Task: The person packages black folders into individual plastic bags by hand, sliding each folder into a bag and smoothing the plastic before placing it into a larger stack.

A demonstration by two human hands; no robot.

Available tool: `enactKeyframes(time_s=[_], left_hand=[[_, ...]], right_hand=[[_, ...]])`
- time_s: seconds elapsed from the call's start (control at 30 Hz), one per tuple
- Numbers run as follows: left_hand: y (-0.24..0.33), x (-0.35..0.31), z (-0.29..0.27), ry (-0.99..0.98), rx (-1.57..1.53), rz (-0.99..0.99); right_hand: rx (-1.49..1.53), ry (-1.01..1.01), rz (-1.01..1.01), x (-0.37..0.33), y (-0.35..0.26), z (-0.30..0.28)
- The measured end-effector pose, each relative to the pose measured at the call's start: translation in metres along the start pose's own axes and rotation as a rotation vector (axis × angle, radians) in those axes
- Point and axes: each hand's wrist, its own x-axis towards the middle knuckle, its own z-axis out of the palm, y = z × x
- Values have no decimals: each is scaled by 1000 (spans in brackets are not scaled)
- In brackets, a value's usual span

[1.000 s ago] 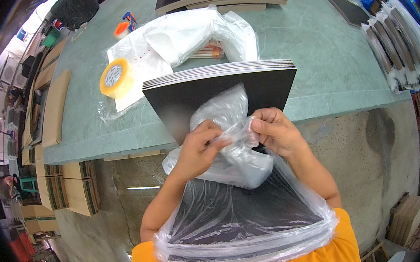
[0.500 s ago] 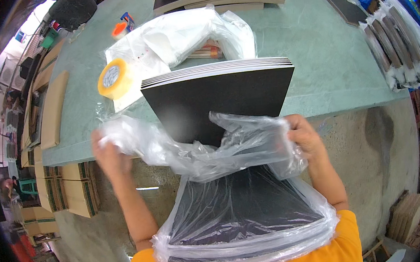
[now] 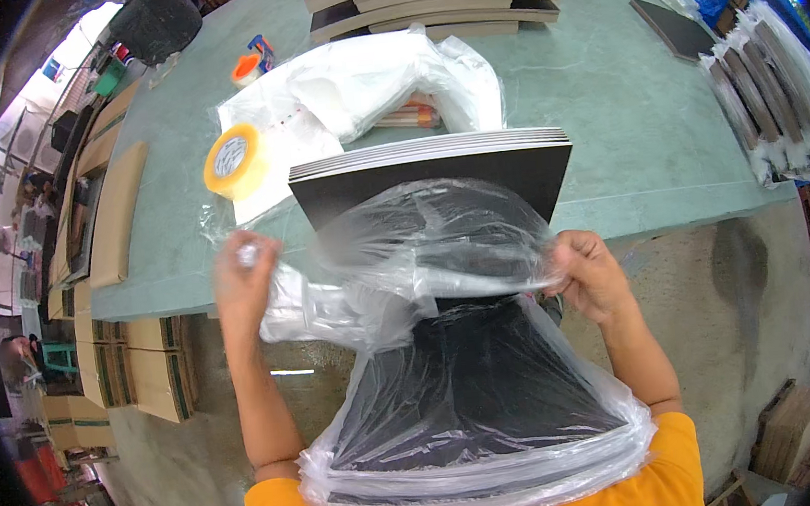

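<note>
Lit evenly and fairly brightly, with soft shadows. Blown out toward upper left edge. Glinting in creases of plastic film (image 3: 465, 277). Smeared by motion at left hand (image 3: 246, 281). Curved toward black rim.

A broad green table (image 3: 624, 109) stands over a stained grey-brown floor (image 3: 691, 324), with a green stool (image 3: 61, 357) at far left.

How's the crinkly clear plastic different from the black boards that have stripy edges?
You can see through the clear plastic, but the black boards are dark, with pale edges.
The clear plastic is loose and wrinkly, while the black boards look flat and straight-edged.
The left hand and right hand grip the clear plastic; neither grips the exposed black boards.
Both are in front of the person.
</note>
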Motion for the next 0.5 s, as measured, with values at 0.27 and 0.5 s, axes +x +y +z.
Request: enactKeyframes(time_s=[0.27,0.5], left_hand=[[111,-59,69,-859,-287,526],[98,-37,66,-692,-727,71]], right_hand=[[-424,-93,-679,19,-41,84],[244,-241,53,30,0,26]])
